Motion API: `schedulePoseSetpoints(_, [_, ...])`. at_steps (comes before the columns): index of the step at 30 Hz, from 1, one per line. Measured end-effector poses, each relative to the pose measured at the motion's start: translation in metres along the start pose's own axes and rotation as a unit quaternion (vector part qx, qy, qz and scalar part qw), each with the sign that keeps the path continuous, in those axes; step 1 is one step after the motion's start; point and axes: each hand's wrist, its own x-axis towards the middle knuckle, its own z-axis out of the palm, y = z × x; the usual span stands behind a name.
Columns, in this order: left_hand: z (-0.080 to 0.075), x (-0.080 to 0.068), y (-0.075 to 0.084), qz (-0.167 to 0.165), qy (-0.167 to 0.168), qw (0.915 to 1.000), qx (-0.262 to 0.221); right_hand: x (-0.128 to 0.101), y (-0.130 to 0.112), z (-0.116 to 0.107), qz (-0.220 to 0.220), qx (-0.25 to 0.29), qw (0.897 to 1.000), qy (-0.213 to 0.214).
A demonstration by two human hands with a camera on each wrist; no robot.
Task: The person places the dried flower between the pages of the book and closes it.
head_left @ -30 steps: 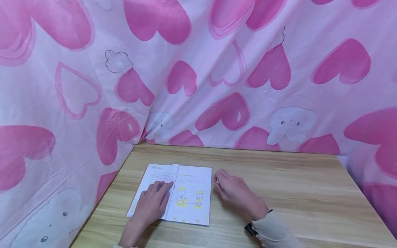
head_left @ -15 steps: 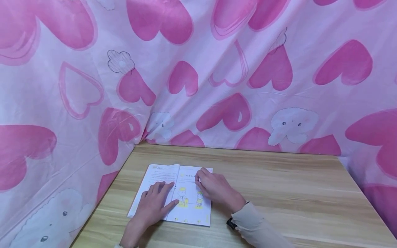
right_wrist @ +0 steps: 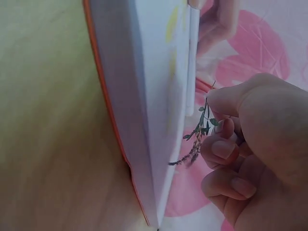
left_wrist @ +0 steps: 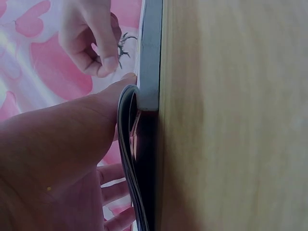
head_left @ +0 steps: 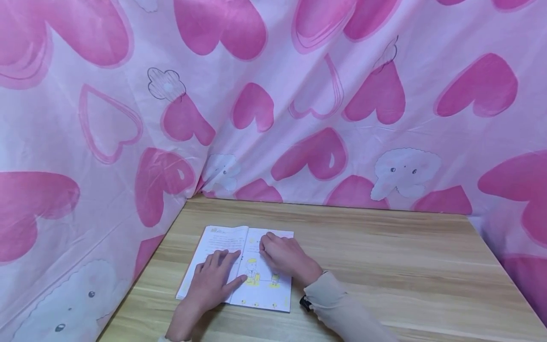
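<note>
An open picture book lies on the wooden table near its left side. My left hand presses flat on the left page with the fingers straight and the thumb spread toward the spine. My right hand hovers over the upper part of the right page with curled fingers. In the right wrist view, thumb and fingers of that hand pinch a small dried plant sprig just beside the page of the book. The left wrist view shows the same sprig below the right hand's fingertips.
Pink cloth with heart prints hangs close behind the table and along its left edge. Bare wood stretches to the right of the book. A dark band shows at my right wrist under a pale sleeve.
My right hand has moved left from the bare table onto the right page of the book. My left hand stays on the left page, its thumb spread a little wider.
</note>
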Motion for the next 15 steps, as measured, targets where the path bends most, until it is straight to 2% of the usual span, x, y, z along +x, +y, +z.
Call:
schedulePoseSetpoints(7, [0.002, 0.000, -0.002, 0.000, 0.004, 1.0000, -0.005, -0.001, 0.001, 0.012, -0.009, 0.008, 1.000, -0.012])
schedulePoseSetpoints(12, [0.002, -0.001, -0.002, 0.002, 0.005, 1.0000, -0.007, -0.006, 0.007, 0.009, -0.018, 0.054, 0.998, -0.005])
schedulePoseSetpoints(15, [0.002, 0.000, -0.002, 0.000, 0.005, 1.0000, -0.008, -0.009, 0.014, 0.003, 0.004, 0.078, 0.997, 0.003])
